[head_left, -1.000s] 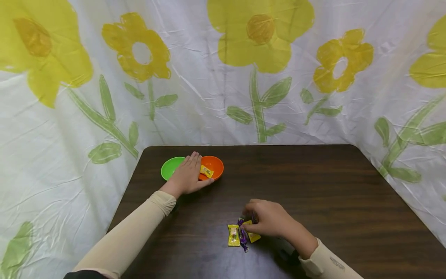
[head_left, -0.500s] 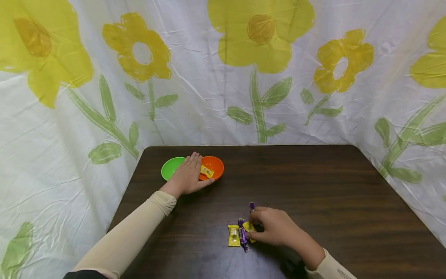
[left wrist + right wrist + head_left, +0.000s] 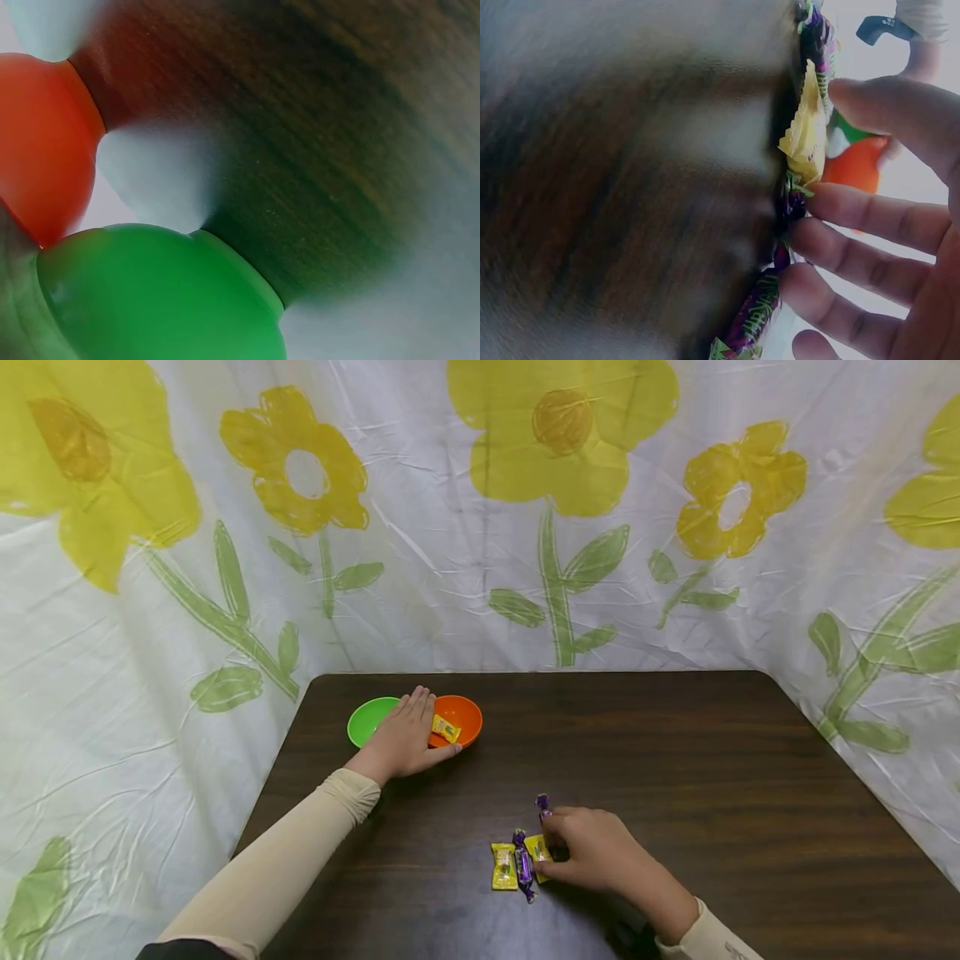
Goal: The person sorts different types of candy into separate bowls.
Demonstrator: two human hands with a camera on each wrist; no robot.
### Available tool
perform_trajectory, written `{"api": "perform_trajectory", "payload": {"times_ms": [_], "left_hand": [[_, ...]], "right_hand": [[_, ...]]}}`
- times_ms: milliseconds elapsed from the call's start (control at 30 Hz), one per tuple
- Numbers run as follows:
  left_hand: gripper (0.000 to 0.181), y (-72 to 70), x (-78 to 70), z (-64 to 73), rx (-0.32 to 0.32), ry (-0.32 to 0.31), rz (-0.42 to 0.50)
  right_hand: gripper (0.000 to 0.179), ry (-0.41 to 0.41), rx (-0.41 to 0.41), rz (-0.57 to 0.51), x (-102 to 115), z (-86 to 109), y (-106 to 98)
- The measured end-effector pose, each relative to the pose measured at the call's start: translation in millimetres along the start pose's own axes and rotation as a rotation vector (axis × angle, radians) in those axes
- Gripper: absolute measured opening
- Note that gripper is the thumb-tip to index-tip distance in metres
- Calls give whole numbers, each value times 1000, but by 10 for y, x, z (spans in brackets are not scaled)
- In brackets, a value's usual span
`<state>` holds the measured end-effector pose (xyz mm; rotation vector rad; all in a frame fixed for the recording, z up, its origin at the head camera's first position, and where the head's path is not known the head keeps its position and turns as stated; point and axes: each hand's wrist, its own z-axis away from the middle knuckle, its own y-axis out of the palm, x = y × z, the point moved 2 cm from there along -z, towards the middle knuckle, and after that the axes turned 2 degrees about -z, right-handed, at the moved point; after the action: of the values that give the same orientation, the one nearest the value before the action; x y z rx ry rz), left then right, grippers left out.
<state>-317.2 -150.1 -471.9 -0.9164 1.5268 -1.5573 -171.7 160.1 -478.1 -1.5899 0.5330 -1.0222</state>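
My left hand [image 3: 402,735] lies with straight fingers across the adjoining rims of a green bowl [image 3: 365,724] and an orange bowl [image 3: 468,720]. One yellow-wrapped candy [image 3: 447,728] lies inside the orange bowl. In the middle of the near table, my right hand [image 3: 600,849] pinches another yellow-wrapped candy [image 3: 537,847] between thumb and fingers. To its left are a purple-wrapped candy [image 3: 523,864] and a further yellow candy [image 3: 504,867]. A second purple candy [image 3: 543,804], partly hidden, pokes out beyond the right fingertips. In the right wrist view, fingers touch a purple wrapper [image 3: 754,319].
The dark wooden table [image 3: 675,743] has a rounded far edge. A white curtain [image 3: 435,568] with painted yellow flowers hangs behind it and along both sides. The bowls stand near the far left corner.
My right hand has come slightly nearer and to the right, leaving the second purple candy showing beyond its fingers. It then stays nearly still. My left hand and the bowls keep their place.
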Motion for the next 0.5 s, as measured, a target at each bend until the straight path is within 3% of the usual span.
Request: {"api": "perform_trajectory", "payload": {"times_ms": [500], "left_hand": [[108, 9, 12, -13, 12, -9, 8]], "right_hand": [[33, -13, -36, 94, 55, -17, 16]]}}
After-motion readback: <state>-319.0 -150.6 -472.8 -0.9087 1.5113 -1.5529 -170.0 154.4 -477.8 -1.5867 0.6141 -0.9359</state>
